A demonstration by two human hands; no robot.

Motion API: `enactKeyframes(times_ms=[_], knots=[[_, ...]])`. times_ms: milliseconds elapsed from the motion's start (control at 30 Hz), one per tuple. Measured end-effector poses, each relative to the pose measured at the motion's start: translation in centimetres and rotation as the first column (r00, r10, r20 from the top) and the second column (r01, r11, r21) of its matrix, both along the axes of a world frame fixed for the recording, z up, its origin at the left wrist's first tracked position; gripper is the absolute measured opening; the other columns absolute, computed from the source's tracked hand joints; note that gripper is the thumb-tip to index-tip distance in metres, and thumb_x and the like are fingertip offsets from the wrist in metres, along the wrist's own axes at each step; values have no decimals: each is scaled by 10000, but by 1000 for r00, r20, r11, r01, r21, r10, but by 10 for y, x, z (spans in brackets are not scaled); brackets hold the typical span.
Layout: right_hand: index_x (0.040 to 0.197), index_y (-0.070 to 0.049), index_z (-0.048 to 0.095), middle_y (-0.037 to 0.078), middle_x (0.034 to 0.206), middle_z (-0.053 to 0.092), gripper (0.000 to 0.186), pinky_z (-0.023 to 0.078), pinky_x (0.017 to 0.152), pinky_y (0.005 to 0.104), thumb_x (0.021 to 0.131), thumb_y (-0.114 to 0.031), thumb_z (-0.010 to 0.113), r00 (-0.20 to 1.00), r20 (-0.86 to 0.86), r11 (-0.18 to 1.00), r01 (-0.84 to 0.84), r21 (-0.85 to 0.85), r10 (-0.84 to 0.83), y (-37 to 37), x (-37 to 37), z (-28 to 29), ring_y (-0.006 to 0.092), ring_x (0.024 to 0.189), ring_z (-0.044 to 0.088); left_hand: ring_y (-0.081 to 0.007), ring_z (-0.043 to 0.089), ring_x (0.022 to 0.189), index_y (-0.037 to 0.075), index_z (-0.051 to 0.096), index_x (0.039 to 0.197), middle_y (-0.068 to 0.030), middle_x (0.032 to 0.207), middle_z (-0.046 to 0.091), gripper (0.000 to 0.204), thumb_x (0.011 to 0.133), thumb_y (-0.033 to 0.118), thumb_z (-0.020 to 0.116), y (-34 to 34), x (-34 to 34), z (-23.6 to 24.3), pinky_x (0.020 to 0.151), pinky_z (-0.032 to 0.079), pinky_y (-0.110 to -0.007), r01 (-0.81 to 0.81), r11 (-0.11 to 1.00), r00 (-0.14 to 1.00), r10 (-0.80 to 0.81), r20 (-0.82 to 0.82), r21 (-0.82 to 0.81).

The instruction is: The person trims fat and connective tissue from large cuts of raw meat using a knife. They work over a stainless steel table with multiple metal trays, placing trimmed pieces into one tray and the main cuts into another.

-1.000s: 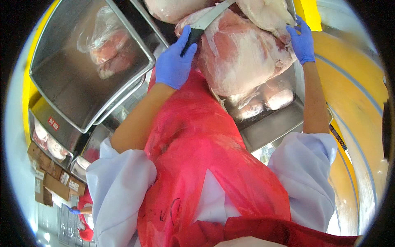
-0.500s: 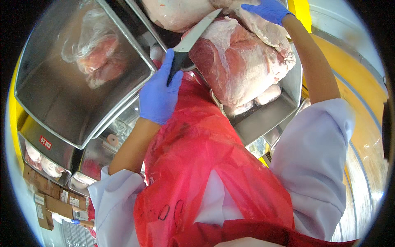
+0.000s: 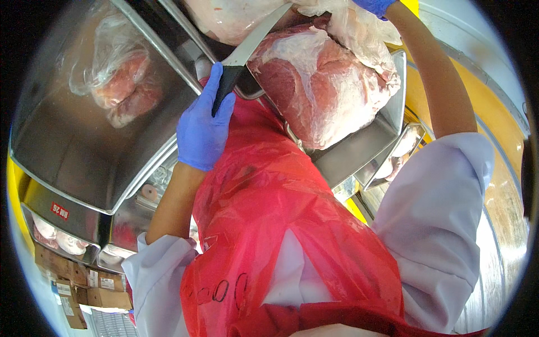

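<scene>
1. Your left hand (image 3: 203,132) is gripping a knife (image 3: 255,39) by its black handle, the index finger lying along it toward the blade, which is pointing up and to the right.
2. Your right hand (image 3: 375,7) is running out of view at the upper edge, beside a pale flap of meat (image 3: 359,35) (its fingers are mostly cut off, so you cannot tell from here whether it is grasping anything).
3. The large red-and-white cut (image 3: 328,84) is lying just right of the knife, over a steel tray (image 3: 345,154) whose bare inner side is showing below it; whether the two are touching, you cannot tell.
4. A big pale piece of meat (image 3: 222,19) is sitting beyond the blade, partly leaving the view at the top.
5. On your left, a deep steel bin (image 3: 67,154) is holding pieces of red meat (image 3: 120,90) together with a crumpled clear plastic bag (image 3: 109,48), and much of its floor is showing.
6. Below that bin, a steel container (image 3: 84,203) with a red label is standing near a tray of pale and pink meat pieces (image 3: 59,236).
7. On your right, a smaller steel tray (image 3: 384,150) is carrying more meat, partly hidden by your sleeve (image 3: 435,202).
8. At lower left, cardboard boxes (image 3: 106,297) are resting near a grey grid (image 3: 112,324).
</scene>
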State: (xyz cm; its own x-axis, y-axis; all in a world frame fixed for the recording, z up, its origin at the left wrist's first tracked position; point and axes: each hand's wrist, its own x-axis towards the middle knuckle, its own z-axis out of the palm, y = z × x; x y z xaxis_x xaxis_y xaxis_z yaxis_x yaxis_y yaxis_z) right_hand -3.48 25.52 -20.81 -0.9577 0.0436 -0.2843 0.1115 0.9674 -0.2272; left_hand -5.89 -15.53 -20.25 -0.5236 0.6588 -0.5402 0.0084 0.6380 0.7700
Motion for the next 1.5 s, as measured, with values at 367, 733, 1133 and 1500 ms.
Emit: enactKeyframes(times_ms=[367,733,1133,1500], knots=[[1117,35,646,74,970,665,307,479,866,295,983,-225,551,688,114,651,719,-244,-717,-34,136,120,133,925,589,-396,651,998,205,445,1443,-255,1056,659,538,944,320,608,7,-12,-10,799,522,-410,-57,998,998,57,-8,32],[1187,11,607,96,1142,650,341,488,931,339,1026,-268,495,-121,147,-189,719,-669,-982,-10,255,104,193,1009,621,-190,628,1100,74,437,1444,-178,1231,650,502,974,191,569,15,-3,4,889,499,-314,83,996,991,-81,-108,15],[1254,-80,601,162,1211,608,447,411,993,456,913,-368,606,961,-216,880,250,405,-173,-82,181,109,326,1137,555,-424,646,974,216,416,1461,-272,1034,655,557,946,326,598,12,15,-2,786,522,-435,148,989,976,-144,-164,12],[1242,-163,613,140,1005,693,364,543,736,400,889,-247,641,942,171,915,219,339,-289,-24,256,43,337,844,670,-153,514,806,138,421,1468,-99,961,615,536,962,192,589,11,15,-11,686,472,-281,141,988,984,-134,-113,55]])
